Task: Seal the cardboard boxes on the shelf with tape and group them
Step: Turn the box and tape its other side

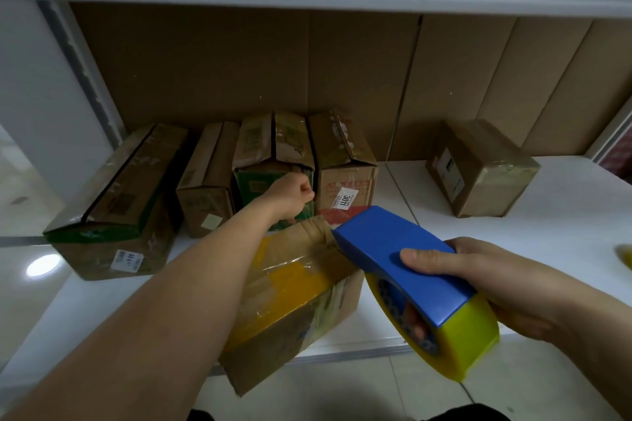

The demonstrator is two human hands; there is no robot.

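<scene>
My right hand (pixel 485 284) grips the blue tape dispenser (pixel 403 263) with its yellow roll (pixel 465 349), nose at the near box (pixel 294 287) on the shelf (pixel 513 249) edge. My left hand (pixel 294 195) — fingers curled, pinching something I can't make out — reaches over it toward four boxes (pixel 273 154) behind; another box (pixel 478 167) sits well apart.

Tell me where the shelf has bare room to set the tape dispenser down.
Bare shelf lies between the labelled box and the lone box at right, and in front of that lone box. The left back is crowded: four boxes in a row, the left hand reaching among them.
</scene>
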